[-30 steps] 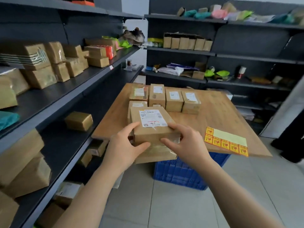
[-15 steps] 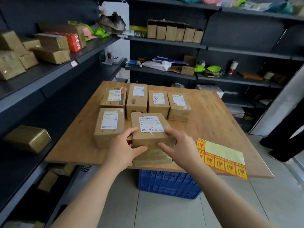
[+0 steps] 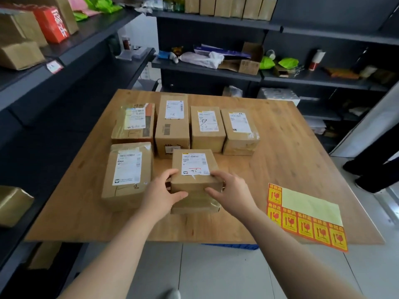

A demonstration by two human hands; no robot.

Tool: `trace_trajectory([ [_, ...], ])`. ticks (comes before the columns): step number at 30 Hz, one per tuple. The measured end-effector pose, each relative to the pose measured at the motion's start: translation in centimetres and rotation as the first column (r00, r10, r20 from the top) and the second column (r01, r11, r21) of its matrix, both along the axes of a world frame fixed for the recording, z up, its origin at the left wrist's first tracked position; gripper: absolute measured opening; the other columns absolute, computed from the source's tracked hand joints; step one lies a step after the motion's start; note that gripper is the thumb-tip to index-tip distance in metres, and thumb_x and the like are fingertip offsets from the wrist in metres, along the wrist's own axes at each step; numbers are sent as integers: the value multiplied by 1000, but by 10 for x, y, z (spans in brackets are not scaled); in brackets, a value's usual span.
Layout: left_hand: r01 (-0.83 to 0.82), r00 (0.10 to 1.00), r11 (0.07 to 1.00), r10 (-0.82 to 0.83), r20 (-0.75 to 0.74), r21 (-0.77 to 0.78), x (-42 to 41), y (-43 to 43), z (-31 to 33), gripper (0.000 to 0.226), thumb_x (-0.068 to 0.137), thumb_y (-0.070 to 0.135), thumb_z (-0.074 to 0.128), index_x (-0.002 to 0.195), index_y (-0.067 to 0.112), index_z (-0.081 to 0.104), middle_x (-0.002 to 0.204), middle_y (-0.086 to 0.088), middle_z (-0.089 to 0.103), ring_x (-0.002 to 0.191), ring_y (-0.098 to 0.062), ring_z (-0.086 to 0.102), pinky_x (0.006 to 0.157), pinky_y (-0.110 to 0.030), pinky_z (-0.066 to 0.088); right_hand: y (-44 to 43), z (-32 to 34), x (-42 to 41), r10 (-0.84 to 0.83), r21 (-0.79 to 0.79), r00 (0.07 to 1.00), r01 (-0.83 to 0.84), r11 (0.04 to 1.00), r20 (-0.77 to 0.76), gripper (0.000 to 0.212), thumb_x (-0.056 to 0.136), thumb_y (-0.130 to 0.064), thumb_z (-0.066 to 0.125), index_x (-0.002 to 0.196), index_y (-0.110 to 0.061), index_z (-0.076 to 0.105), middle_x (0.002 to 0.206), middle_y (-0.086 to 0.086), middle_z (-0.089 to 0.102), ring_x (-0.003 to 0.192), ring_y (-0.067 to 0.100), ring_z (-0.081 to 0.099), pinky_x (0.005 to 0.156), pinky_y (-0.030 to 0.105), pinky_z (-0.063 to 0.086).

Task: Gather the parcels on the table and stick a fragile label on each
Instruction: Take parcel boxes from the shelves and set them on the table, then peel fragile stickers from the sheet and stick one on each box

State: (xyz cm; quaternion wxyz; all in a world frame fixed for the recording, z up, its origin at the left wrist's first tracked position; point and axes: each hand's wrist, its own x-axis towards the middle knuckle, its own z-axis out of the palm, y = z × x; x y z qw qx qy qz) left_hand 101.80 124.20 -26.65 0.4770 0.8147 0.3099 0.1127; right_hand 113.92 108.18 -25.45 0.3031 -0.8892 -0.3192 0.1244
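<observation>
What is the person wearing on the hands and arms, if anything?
Nothing that shows. The left hand and the right hand have no gloves, and no ring, watch or bracelet is visible. The left forearm and the right forearm are uncovered too; no sleeve is in view.

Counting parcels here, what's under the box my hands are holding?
A second, tape-wrapped parcel lies under the held box; only its front side shows, its top is covered.
</observation>
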Motion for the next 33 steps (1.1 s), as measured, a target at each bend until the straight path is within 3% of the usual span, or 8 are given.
trace_trajectory([
  [4, 12, 999, 1000, -10, -49, 29, 20, 19, -14, 68, 71, 18, 81, 131, 28, 49, 118, 11, 57, 97, -7, 54, 75, -16, 41, 22, -17, 19, -21, -28, 999, 20, 999, -36, 51, 78, -35, 71, 126, -33, 55, 110, -7, 55, 91, 9, 51, 82, 24, 44],
  [9, 42, 993, 997, -34, -110, 72, 36, 37, -27, 71, 71, 16, 81, 134, 25, 48, 128, 5, 55, 111, -11, 51, 90, -22, 40, 44, -35, 34, -9, -76, 998, 4, 997, -69, 58, 75, -32, 71, 130, -35, 53, 121, -6, 57, 107, 15, 54, 89, 27, 45],
  [15, 46, 989, 999, -43, -144, 17, 44, 49, -44, 67, 73, 11, 79, 130, 27, 48, 128, 7, 55, 111, -8, 50, 90, -23, 41, 57, -55, 39, -6, -52, 993, 0, 999, -117, 60, 72, -24, 74, 127, -37, 55, 118, -8, 58, 99, 14, 57, 84, 27, 47],
  [18, 43, 987, 998, -38, -155, 34, 49, 52, -47, 68, 73, 11, 79, 131, 27, 46, 130, 6, 53, 117, -13, 49, 98, -33, 43, 59, -60, 42, -8, -54, 995, 2, 999, -102, 60, 71, -28, 75, 127, -38, 55, 123, -7, 57, 98, 13, 56, 85, 29, 48],
  [22, 123, 972, 980, -86, -221, 156, 50, 51, -43, 66, 79, 16, 74, 136, 22, 42, 140, 2, 43, 127, -17, 42, 105, -30, 34, 58, -58, 42, 23, -114, 998, -30, 993, -61, 60, 74, -34, 73, 130, -38, 52, 129, -5, 54, 106, 16, 56, 85, 27, 46],
  [25, 206, 955, 933, -127, -267, 296, 48, 53, -36, 64, 83, 29, 69, 140, 19, 40, 148, 0, 33, 133, -20, 34, 108, -33, 31, 55, -47, 40, 56, -196, 998, -50, 979, 26, 58, 81, -40, 68, 135, -34, 48, 144, -3, 44, 121, 18, 50, 93, 30, 43],
  [29, 289, 948, 810, -171, -267, 509, 53, 46, -19, 56, 89, 40, 56, 139, 18, 43, 144, 1, 42, 131, -20, 37, 108, -35, 33, 43, -34, 37, 53, -223, 987, -18, 975, 150, 53, 88, -44, 59, 138, -29, 47, 147, -4, 42, 129, 20, 45, 101, 33, 39],
  [33, 338, 941, 743, -254, -225, 578, 69, 15, -5, 51, 92, 40, 52, 138, 19, 44, 141, 3, 46, 130, -18, 39, 108, -34, 30, 15, -26, 35, 13, -246, 979, 38, 968, 206, 51, 92, -45, 51, 140, -28, 44, 148, -5, 41, 134, 18, 39, 108, 32, 32],
])
